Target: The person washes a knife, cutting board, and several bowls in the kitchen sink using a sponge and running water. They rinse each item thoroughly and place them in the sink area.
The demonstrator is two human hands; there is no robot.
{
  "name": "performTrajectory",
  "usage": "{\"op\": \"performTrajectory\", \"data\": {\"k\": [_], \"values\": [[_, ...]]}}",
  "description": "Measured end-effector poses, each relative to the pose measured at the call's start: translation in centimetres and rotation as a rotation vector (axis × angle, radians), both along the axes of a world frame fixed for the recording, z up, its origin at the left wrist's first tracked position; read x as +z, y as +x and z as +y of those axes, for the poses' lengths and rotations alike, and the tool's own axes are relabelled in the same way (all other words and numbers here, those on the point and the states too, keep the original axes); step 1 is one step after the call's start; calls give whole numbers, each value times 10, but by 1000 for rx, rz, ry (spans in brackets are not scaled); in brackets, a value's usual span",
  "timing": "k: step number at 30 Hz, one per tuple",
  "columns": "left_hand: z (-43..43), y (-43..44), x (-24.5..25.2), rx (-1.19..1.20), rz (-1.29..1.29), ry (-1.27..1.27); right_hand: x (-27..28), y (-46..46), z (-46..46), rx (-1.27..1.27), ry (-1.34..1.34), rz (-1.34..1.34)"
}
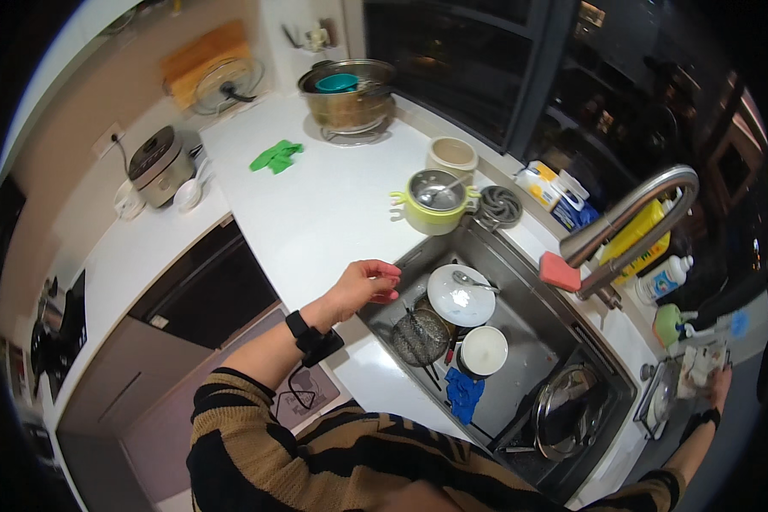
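My left hand (pixel 368 285) hovers by the near left rim of the steel sink (pixel 518 358), empty, with fingers half curled and apart. Far off to the right, my right hand (pixel 720 385) grips a pale patterned cloth or packet (pixel 701 371), its exact kind unclear, beside a wire rack (pixel 654 409). Inside the sink lie a white plate (pixel 457 301) bearing a metal spoon (pixel 473 280), a white bowl (pixel 484 351), a mesh strainer (pixel 419 339) and a blue rubber glove or cloth (pixel 464 393). A glass lid (pixel 566 409) leans at the sink's right end.
A curved faucet (pixel 627 211) rises behind the sink, with a pink sponge (pixel 559 271) and several bottles around it. A yellow-green pot (pixel 435 205) borders the sink. Farther back are a large steel pot (pixel 345 105), a green cloth (pixel 277 157) and a rice cooker (pixel 160 168).
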State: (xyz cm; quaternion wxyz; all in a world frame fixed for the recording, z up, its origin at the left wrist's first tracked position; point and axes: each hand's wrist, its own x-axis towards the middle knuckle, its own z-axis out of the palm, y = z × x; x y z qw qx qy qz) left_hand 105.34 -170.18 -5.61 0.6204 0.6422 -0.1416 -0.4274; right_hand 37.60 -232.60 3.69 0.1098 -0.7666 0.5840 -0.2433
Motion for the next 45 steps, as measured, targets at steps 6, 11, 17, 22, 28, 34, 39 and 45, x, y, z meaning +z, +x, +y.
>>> {"op": "performTrajectory", "data": {"k": [6,11,17,22,28,34,39,45], "values": [[66,81,-16,187,-126,182,29,27,43,-181,-359,199],[102,196,-36,326,-439,397,44,40,122,-6,-340,79],[106,350,-68,370,-578,560,29,100,290,124,-128,-165],[81,448,-91,343,-950,915,-5,226,449,-55,144,-339],[46,490,-95,60,-940,1024,-16,381,558,34,389,-221],[-9,384,-99,-590,-1293,731,4,431,599,37,441,-208],[-14,286,-86,-1051,-1308,497,10,409,619,6,427,-287],[-87,292,-75,-1029,-1221,623,-13,374,665,-144,496,-425]]}}
